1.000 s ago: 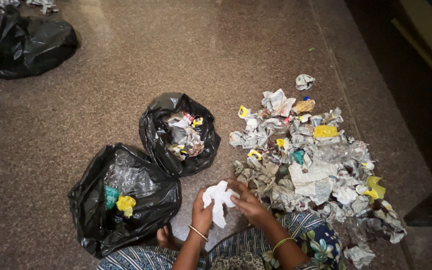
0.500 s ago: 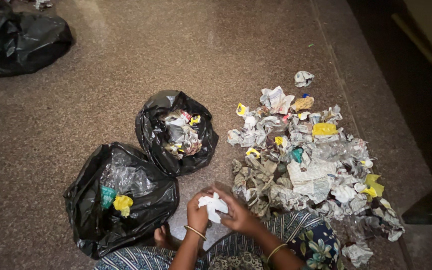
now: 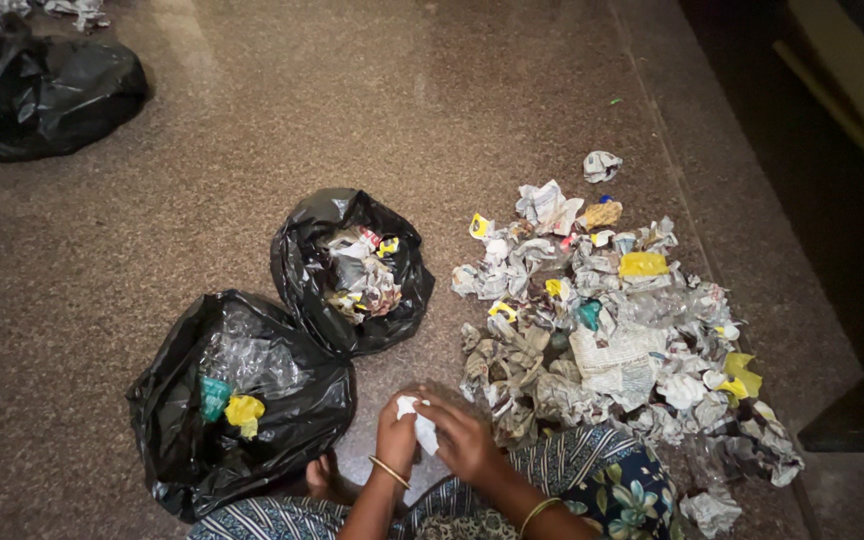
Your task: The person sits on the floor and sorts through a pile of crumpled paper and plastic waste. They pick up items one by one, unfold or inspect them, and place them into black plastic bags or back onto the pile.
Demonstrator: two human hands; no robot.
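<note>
Down near the bottom edge, just above the person's lap, both hands are bunched together around a white paper (image 3: 420,425). The left hand (image 3: 395,438) has it from the left side and the right hand (image 3: 464,440) closes over it from the right, fingers curled in, so only a little strip of white peeks out between them. It's squeezed tight between the two palms, pretty much fully enclosed. Each wrist has a thin gold bangle.

Left of the hands sits a black bag (image 3: 242,400) lying open on the floor (image 3: 252,130), with clear plastic, a teal bit and a yellow scrap inside. A second black bag (image 3: 352,270) is just behind it, farther away, touching it, and stuffed with crumpled newsprint. The paper is nearer the first bag than the second, but not over either one.

Right of the hands there's a big pile (image 3: 612,320) of crumpled newspaper balls spread over the floor, with some yellow and teal wrappers mixed in. Its near-left edge comes right up beside the right hand.

Way off in the far left corner is a third bag (image 3: 42,90), well apart from everything else.
</note>
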